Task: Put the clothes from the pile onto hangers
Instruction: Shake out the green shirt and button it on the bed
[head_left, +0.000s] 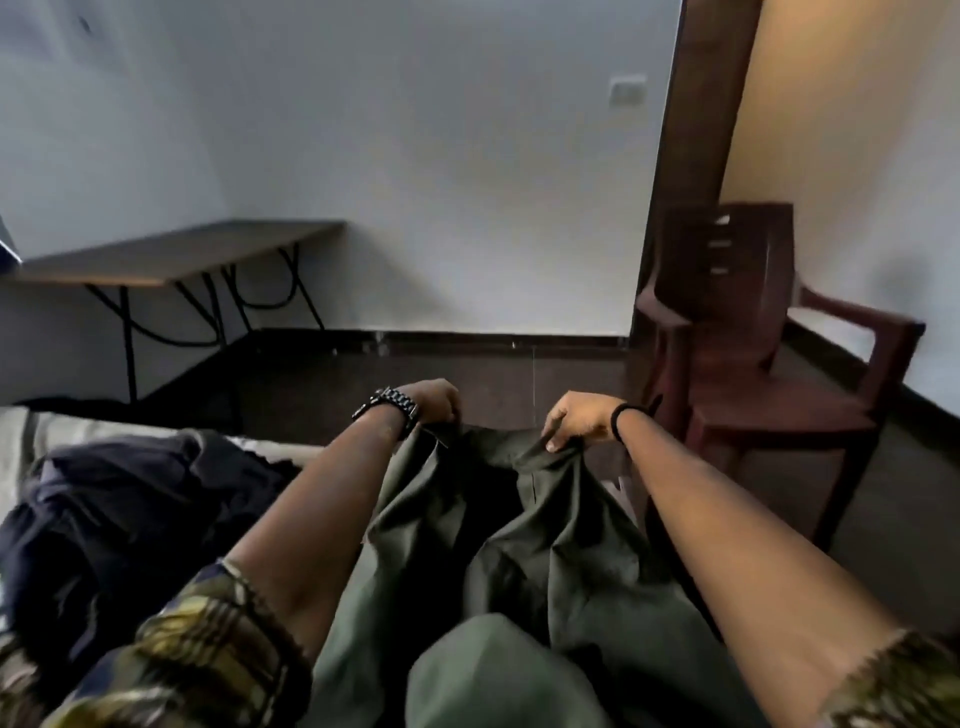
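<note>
An olive-green garment (519, 545) hangs in front of me, held up by its top edge. My left hand (434, 402), with a dark watch on the wrist, grips the edge on the left. My right hand (576, 423), with a black band on the wrist, pinches the edge on the right. The cloth drapes down toward me between both forearms. A pile of dark navy clothes (119, 514) lies on the bed (31, 436) at the left. No hanger shows in the head view.
A brown plastic chair (753, 364) stands at the right, close to my right arm. A folding table (171, 254) stands against the white wall at the back left. Dark floor (363, 379) lies between the bed and the wall.
</note>
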